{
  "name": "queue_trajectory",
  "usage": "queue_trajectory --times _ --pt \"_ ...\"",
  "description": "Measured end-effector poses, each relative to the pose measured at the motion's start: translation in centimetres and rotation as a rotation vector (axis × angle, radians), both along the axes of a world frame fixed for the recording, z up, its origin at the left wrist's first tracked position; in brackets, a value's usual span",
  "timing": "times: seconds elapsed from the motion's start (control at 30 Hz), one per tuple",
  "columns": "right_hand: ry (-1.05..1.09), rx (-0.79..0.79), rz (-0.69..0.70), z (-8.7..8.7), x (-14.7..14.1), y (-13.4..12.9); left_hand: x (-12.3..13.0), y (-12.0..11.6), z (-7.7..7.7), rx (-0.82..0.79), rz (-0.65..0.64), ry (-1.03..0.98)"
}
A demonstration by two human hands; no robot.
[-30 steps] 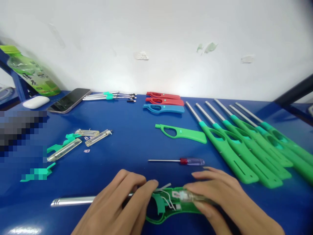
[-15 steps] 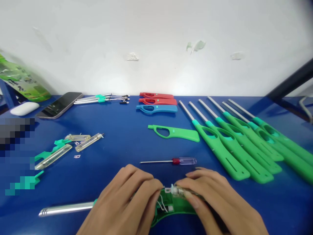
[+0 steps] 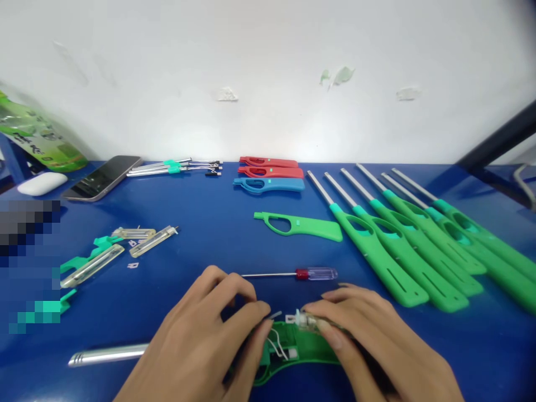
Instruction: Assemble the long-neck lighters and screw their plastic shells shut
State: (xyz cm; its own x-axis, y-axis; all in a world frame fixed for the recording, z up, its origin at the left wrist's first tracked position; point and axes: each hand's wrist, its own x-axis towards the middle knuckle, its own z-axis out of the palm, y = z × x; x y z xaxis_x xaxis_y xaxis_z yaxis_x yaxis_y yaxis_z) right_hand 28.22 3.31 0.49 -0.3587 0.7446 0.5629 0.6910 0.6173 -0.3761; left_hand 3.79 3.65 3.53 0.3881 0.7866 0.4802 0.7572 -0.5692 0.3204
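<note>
My left hand pinches a thin pale tube between thumb and index finger. Below it lies a green lighter shell half, with white wires inside and a metal barrel sticking out leftward. My right hand grips a clear fuel tank just above the shell's right part. A small pale clip sits at the tank's valve end, facing the tube; tube and clip are apart. Most of the tank is hidden by my fingers.
Beyond my hands lie a screwdriver and a green shell half. Several assembled green lighters lie right. Clear tanks and teal parts lie left. Red shells, a blue shell, barrels and a phone line the back.
My left hand has drawn slightly left and up from the tank's valve end, so the pale tube now shows at its fingertips. My right hand still holds the tank, nearly in place.
</note>
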Motion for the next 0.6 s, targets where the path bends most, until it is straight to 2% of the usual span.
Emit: queue_trajectory --times 0.07,0.17,0.27,0.37,0.5,0.6 --pt "-0.003 -0.003 0.007 0.1 0.0 0.0 0.0 0.2 0.1 -0.031 -0.025 -0.02" --pt "-0.008 -0.011 0.012 0.2 0.0 0.1 -0.1 0.2 -0.5 -0.071 -0.044 -0.014" --pt "-0.009 -0.014 0.006 0.2 0.0 0.1 -0.4 -0.3 -1.5 -0.028 -0.032 0.058" --pt "-0.026 -0.011 -0.003 0.1 0.0 0.1 -0.8 -0.7 -2.1 0.015 -0.078 0.113" --pt "-0.039 -0.005 0.013 0.2 -0.1 0.2 -1.1 -0.9 -2.1 0.012 -0.082 0.095" --pt "-0.045 -0.016 0.033 0.4 -0.2 0.2 -0.7 -0.8 -1.8 0.085 -0.081 0.058"
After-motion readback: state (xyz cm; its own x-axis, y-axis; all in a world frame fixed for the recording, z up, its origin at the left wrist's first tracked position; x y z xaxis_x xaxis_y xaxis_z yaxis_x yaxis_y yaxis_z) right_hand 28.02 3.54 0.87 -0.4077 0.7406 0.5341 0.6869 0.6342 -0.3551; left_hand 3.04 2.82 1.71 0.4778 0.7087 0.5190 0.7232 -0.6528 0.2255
